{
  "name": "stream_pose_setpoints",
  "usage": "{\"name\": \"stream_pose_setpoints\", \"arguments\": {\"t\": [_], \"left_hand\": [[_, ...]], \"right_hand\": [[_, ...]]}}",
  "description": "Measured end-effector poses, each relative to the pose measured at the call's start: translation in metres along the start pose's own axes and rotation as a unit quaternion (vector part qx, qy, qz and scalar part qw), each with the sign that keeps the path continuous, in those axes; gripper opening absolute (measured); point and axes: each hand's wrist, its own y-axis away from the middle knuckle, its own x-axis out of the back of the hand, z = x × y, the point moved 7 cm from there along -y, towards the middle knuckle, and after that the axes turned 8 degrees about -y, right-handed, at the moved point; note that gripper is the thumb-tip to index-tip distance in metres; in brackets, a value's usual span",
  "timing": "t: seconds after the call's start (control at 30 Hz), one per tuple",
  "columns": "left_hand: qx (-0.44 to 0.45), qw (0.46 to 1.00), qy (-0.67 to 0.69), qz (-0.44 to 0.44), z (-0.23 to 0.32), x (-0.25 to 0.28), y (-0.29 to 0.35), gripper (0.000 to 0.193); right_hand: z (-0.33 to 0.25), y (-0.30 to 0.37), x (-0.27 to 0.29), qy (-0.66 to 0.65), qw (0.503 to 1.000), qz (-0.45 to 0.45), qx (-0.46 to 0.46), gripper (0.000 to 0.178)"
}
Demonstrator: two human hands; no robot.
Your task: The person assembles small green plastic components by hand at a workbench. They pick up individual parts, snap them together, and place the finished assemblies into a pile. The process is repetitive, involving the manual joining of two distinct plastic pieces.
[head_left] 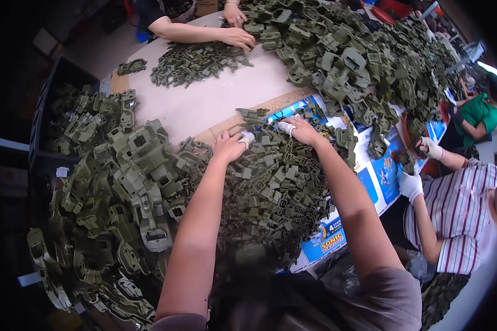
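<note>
A wide heap of small dark olive-green plastic parts [270, 193] lies in front of me, between my forearms. At its far edge, my left hand [230, 147] rests palm down on the parts, fingers apart. To its right, my right hand [303, 131] reaches leftward over the same edge, its fingers spread and touching parts. White wrapping covers some fingertips on both hands. Just beyond and between them lies a longer green piece [254, 115]. No part shows clearly in either hand's grip.
Larger green vehicle-body-like shells [143, 160] pile up at left, beside a black crate [44, 118]. Another big heap [348, 60] rises at far right. Across the pale table [204, 105], a person's hands [237, 36] touch a smaller pile. At right, a person wears white gloves [411, 186].
</note>
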Motion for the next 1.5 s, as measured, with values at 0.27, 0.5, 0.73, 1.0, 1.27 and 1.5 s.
{"name": "stream_pose_setpoints", "arguments": {"t": [0.27, 0.5, 0.73, 1.0, 1.27, 1.5], "left_hand": [[-0.03, 0.998, 0.02, -0.043, 0.017, -0.031, 0.023, 0.053], [-0.014, 0.992, 0.002, 0.126, -0.04, 0.049, 0.018, 0.047], [0.024, 0.991, -0.129, 0.0, -0.078, 0.003, 0.002, 0.043], [-0.009, 0.985, -0.159, -0.069, -0.078, -0.017, 0.006, 0.046], [-0.053, 0.981, -0.176, -0.067, -0.057, -0.006, 0.001, 0.052], [-0.049, 0.988, -0.137, -0.052, -0.056, 0.01, 0.01, 0.052]], "right_hand": [[0.018, 0.004, -0.006, 0.056, 0.994, -0.073, 0.065, 0.053], [-0.11, -0.042, -0.001, 0.122, 0.976, 0.071, 0.167, 0.044], [-0.105, -0.057, -0.061, 0.198, 0.96, -0.066, 0.184, 0.035], [-0.09, 0.0, 0.007, -0.081, 0.978, -0.09, 0.171, 0.03], [0.046, -0.013, 0.016, 0.081, 0.996, 0.034, 0.014, 0.051], [-0.006, 0.002, 0.032, 0.194, 0.976, -0.099, -0.021, 0.048]]}}
